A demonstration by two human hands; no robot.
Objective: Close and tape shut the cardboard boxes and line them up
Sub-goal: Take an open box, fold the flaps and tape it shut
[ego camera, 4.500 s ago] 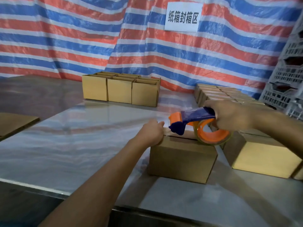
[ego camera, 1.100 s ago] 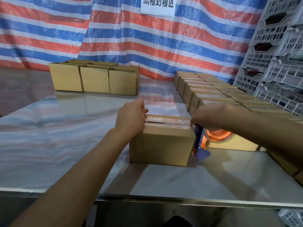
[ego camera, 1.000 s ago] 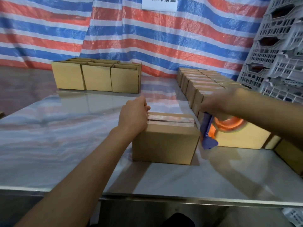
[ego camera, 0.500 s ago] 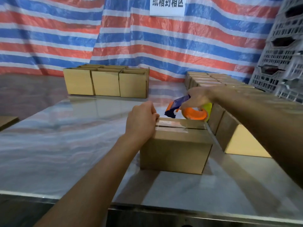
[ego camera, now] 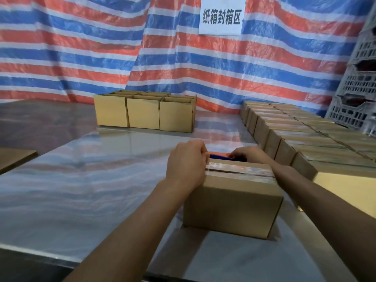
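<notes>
Two hands are at work on the one cardboard box [ego camera: 234, 202] that stands by itself near the front of the steel counter [ego camera: 87, 180]. Its top flaps are down, and a strip of clear tape [ego camera: 242, 172] runs along the seam from the left edge to the right.

The left hand [ego camera: 186, 163] grips the box's far left top corner, with the fingers curled over the edge and the knuckles raised. The right hand [ego camera: 251, 155] reaches round to the far side of the box, where its fingers curl over a tape dispenser [ego camera: 222, 156]. Only a blue sliver of the dispenser and a touch of orange show above the box's back edge. It sits low behind the box, between the two hands. From here I can't tell whether it rests on the counter.

Just to the right, long rows of taped boxes [ego camera: 301, 137] sit packed side by side and run away toward the back. The closest one is just beside the box being worked on. Well apart from all this, at the far end of the counter, a block of open boxes [ego camera: 144, 113] stands with its flaps up, three across the front.

A flat piece of cardboard [ego camera: 14, 159] pokes in at the left edge. Behind everything hangs a red, white and blue striped tarpaulin [ego camera: 91, 49] with a white paper sign [ego camera: 221, 17] bearing Chinese characters. Grey plastic crates [ego camera: 358, 94] are stacked at the far right.
</notes>
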